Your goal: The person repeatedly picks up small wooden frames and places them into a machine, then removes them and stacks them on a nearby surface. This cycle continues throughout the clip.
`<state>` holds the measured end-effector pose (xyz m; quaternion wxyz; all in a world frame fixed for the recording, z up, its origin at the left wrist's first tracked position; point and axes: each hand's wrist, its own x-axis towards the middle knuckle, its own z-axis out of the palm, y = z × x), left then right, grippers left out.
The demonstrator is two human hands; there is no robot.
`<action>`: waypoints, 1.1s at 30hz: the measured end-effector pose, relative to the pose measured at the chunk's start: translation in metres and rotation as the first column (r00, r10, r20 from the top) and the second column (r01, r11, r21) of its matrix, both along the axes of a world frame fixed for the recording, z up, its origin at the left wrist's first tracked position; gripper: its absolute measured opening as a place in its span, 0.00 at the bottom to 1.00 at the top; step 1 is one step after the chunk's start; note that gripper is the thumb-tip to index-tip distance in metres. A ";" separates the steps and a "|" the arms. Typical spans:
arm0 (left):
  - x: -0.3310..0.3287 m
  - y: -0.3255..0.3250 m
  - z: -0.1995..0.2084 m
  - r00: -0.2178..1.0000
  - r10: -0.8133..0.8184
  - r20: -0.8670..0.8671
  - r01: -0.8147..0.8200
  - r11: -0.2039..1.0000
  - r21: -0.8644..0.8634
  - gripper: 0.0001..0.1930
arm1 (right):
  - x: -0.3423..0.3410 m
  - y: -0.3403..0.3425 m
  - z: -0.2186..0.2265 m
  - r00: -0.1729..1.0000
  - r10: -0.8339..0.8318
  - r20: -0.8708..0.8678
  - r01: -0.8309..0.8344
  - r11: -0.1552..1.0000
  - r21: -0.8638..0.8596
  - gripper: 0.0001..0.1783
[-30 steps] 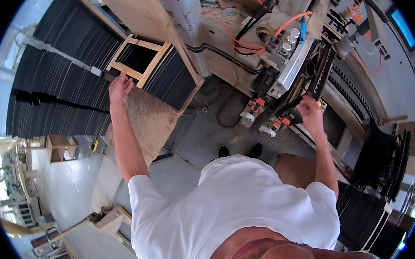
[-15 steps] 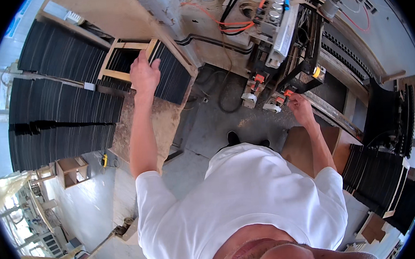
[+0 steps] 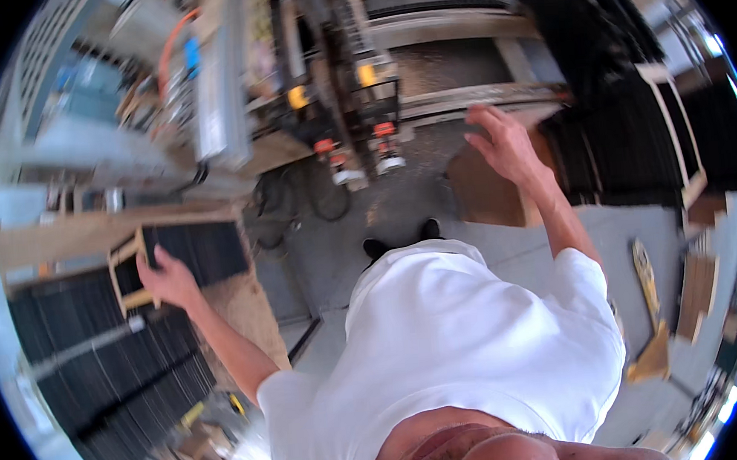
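Note:
My left hand (image 3: pixel 169 281) is at the near side of a pale wooden frame (image 3: pixel 126 302), its fingers over one bar and its thumb on the other side. Motion blur softens the grip. That frame sits among stacks of thin black sheets (image 3: pixel 60 337) on the left. My right hand (image 3: pixel 510 150) hangs in the air with fingers stretched and thumb apart, holding nothing. It is above a brown box-like piece (image 3: pixel 485 189) and close to the machine's long rail (image 3: pixel 479 98).
Ahead stands a machine with orange-and-white clamp-like parts (image 3: pixel 384 143) and a silver housing (image 3: pixel 221 95). More black stacks (image 3: pixel 602 149), with a pale wooden frame (image 3: pixel 680 135) at their end, stand at right. A yellow pallet jack (image 3: pixel 650 347) is behind them on the grey floor.
My view has swung to the right. My right hand has come off the orange part of the machine and opened. My left hand stays at the wooden frame.

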<state>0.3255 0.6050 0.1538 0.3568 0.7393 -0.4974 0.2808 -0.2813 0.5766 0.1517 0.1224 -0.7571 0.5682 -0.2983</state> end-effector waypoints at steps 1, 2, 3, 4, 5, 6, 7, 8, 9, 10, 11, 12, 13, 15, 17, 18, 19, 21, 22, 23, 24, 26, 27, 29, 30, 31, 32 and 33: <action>-0.024 0.002 -0.006 0.998 -0.054 -0.036 0.051 0.996 -0.070 0.19 | -0.016 0.006 0.022 0.999 -0.026 -0.035 0.022 0.995 -0.102 0.14; -0.056 0.004 -0.013 0.972 -0.122 -0.201 0.107 0.991 -0.083 0.17 | -0.032 0.015 0.045 0.994 -0.099 -0.046 0.091 0.984 -0.151 0.14; -0.095 0.005 -0.022 0.915 -0.182 -0.359 0.157 0.983 -0.098 0.15 | -0.052 0.025 0.069 0.984 -0.168 -0.054 0.154 0.968 -0.200 0.14; -0.126 0.003 -0.038 0.856 -0.247 -0.455 0.228 0.969 -0.098 0.14 | -0.069 0.035 0.089 0.954 -0.265 -0.137 0.218 0.933 -0.287 0.14; -0.156 0.004 -0.054 0.789 -0.293 -0.540 0.287 0.953 -0.099 0.13 | -0.089 0.043 0.108 0.912 -0.353 -0.206 0.261 0.891 -0.371 0.14; -0.185 0.005 -0.071 0.700 -0.399 -0.592 0.416 0.902 -0.115 0.12 | -0.108 0.051 0.125 0.867 -0.431 -0.251 0.301 0.853 -0.427 0.14; -0.213 0.003 -0.087 0.598 -0.486 -0.638 0.528 0.837 -0.142 0.12 | -0.126 0.060 0.138 0.817 -0.500 -0.287 0.327 0.811 -0.485 0.15; -0.243 -0.001 -0.099 0.500 -0.469 -0.728 0.558 0.817 -0.144 0.11 | -0.144 0.069 0.146 0.750 -0.578 -0.321 0.379 0.774 -0.508 0.15; -0.270 -0.008 -0.105 0.396 -0.439 -0.806 0.584 0.798 -0.148 0.11 | -0.161 0.079 0.152 0.677 -0.647 -0.351 0.426 0.733 -0.530 0.15; -0.292 -0.018 -0.109 0.311 -0.430 -0.848 0.637 0.756 -0.150 0.11 | -0.174 0.093 0.162 0.593 -0.703 -0.393 0.492 0.702 -0.514 0.14; -0.308 -0.028 -0.109 0.246 -0.412 -0.877 0.675 0.722 -0.150 0.12 | -0.189 0.101 0.164 0.523 -0.741 -0.421 0.549 0.671 -0.498 0.14; -0.320 -0.038 -0.104 0.219 -0.405 -0.888 0.705 0.695 -0.143 0.12 | -0.201 0.110 0.164 0.495 -0.749 -0.441 0.622 0.660 -0.422 0.13; -0.330 -0.049 -0.100 0.187 -0.393 -0.900 0.738 0.661 -0.135 0.13 | -0.209 0.118 0.163 0.461 -0.754 -0.468 0.692 0.636 -0.342 0.13; -0.340 -0.074 -0.092 0.122 -0.361 -0.924 0.756 0.637 -0.149 0.14 | -0.219 0.124 0.156 0.577 -0.773 -0.264 0.759 0.627 -0.176 0.13; -0.351 -0.106 -0.082 0.096 -0.327 -0.940 0.761 0.633 -0.142 0.15 | -0.218 0.124 0.153 0.591 -0.787 -0.177 0.784 0.612 -0.101 0.13; -0.350 -0.127 -0.087 0.101 -0.367 -0.925 0.770 0.617 -0.161 0.15 | -0.213 0.121 0.155 0.574 -0.794 -0.199 0.791 0.601 -0.116 0.13; -0.346 -0.149 -0.094 0.104 -0.406 -0.908 0.778 0.602 -0.180 0.15 | -0.208 0.117 0.157 0.557 -0.800 -0.221 0.796 0.591 -0.132 0.13; -0.347 -0.195 -0.096 -0.038 -0.346 -0.938 0.715 0.646 -0.267 0.15 | -0.209 0.114 0.160 0.564 -0.794 -0.227 0.797 0.595 -0.102 0.12; -0.347 -0.218 -0.093 -0.072 -0.320 -0.945 0.690 0.668 -0.279 0.16 | -0.209 0.111 0.161 0.568 -0.791 -0.227 0.797 0.598 -0.089 0.12; -0.347 -0.243 -0.091 -0.110 -0.293 -0.950 0.663 0.690 -0.290 0.16 | -0.208 0.109 0.162 0.556 -0.796 -0.239 0.791 0.595 -0.140 0.12; -0.346 -0.268 -0.089 -0.136 -0.289 -0.948 0.653 0.693 -0.305 0.17 | -0.206 0.109 0.162 0.543 -0.801 -0.250 0.784 0.591 -0.191 0.11; -0.344 -0.318 -0.092 -0.194 -0.280 -0.940 0.621 0.707 -0.339 0.19 | -0.204 0.106 0.163 0.548 -0.816 -0.183 0.777 0.578 -0.250 0.11; -0.343 -0.342 -0.094 -0.251 -0.251 -0.935 0.598 0.719 -0.354 0.20 | -0.197 0.106 0.167 0.556 -0.826 -0.089 0.798 0.561 -0.222 0.10; -0.336 -0.393 -0.103 -0.363 -0.199 -0.910 0.539 0.752 -0.379 0.22 | -0.185 0.101 0.172 0.555 -0.823 -0.118 0.769 0.562 -0.304 0.10; -0.333 -0.419 -0.108 -0.384 -0.180 -0.906 0.521 0.768 -0.373 0.24 | -0.175 0.095 0.178 0.594 -0.795 -0.121 0.729 0.596 -0.336 0.10; -0.331 -0.445 -0.114 -0.405 -0.157 -0.901 0.506 0.782 -0.364 0.26 | -0.158 0.087 0.184 0.628 -0.767 -0.127 0.690 0.625 -0.365 0.09; -0.332 -0.465 -0.115 -0.421 -0.133 -0.897 0.498 0.793 -0.351 0.28 | -0.143 0.079 0.187 0.659 -0.741 -0.130 0.654 0.649 -0.389 0.09; -0.329 -0.483 -0.116 -0.435 -0.116 -0.893 0.477 0.811 -0.338 0.29 | -0.131 0.068 0.189 0.685 -0.709 -0.165 0.610 0.683 -0.401 0.08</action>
